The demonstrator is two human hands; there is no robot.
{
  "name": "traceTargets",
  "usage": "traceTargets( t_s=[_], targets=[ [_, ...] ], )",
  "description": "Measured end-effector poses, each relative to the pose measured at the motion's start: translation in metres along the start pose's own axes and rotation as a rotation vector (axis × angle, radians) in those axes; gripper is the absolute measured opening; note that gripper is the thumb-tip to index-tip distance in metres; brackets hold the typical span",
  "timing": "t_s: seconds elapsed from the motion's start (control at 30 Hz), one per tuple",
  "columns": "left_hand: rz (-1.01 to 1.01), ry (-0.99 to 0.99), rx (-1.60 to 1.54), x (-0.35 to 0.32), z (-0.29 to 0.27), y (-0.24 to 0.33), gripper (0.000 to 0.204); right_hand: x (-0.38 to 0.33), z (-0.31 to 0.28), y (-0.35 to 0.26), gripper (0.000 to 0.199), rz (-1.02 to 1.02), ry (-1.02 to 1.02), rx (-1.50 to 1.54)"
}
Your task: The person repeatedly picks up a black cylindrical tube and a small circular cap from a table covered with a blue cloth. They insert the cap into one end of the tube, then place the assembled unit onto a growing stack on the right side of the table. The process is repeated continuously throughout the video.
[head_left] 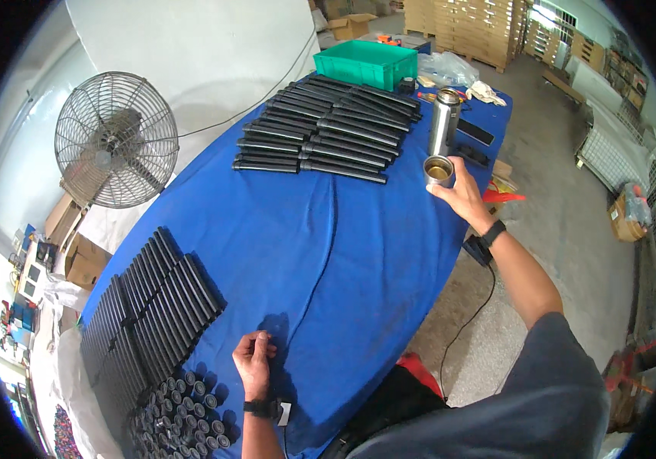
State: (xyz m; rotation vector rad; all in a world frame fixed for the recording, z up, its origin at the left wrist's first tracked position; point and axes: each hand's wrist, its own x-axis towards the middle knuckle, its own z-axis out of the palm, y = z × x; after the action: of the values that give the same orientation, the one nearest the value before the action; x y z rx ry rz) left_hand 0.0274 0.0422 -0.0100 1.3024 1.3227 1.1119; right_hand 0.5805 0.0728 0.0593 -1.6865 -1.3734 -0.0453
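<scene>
My right hand [462, 191] grips a small metal cup [439, 170] with a yellowish-brown drink in it, at the table's right side. Just behind the cup stands a tall steel thermos flask [444, 122], upright with its cap off. Lower down, my left hand [253, 361] hovers over the blue cloth [358, 252] with its fingers curled in and nothing visible in them. Left of that hand lie rows of black tubes [163, 294], and nearer me a cluster of short black round-ended parts [182, 413]. Both wrists wear black bands.
More black tubes [328, 126] lie in rows at the far part of the table, before a green bin [366, 63]. A phone-like dark slab [475, 131] lies beside the flask. A caged fan [117, 139] stands left. Stacked cartons [465, 27] rise behind.
</scene>
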Motion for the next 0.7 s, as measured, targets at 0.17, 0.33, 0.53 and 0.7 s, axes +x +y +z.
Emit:
traceTargets(
  t_s=[0.17, 0.33, 0.53, 0.7],
  targets=[
    [0.012, -0.006, -0.050, -0.003, 0.002, -0.001, 0.026, -0.017, -0.027, -0.120, 0.070, -0.180, -0.168, 0.209],
    [0.014, -0.031, -0.073, -0.002, -0.001, -0.003, 0.021, -0.028, -0.055, -0.221, 0.074, -0.485, -0.369, 0.343],
    [-0.072, 0.009, -0.186, -0.002, -0.006, -0.012, 0.024, -0.033, -0.084, -0.312, 0.091, -0.821, -0.701, 0.604],
    [-0.108, 0.060, 0.075, -0.006, 0.005, 0.015, 0.024, -0.030, -0.091, -0.358, 0.079, -0.953, -1.171, 0.714]
  ],
)
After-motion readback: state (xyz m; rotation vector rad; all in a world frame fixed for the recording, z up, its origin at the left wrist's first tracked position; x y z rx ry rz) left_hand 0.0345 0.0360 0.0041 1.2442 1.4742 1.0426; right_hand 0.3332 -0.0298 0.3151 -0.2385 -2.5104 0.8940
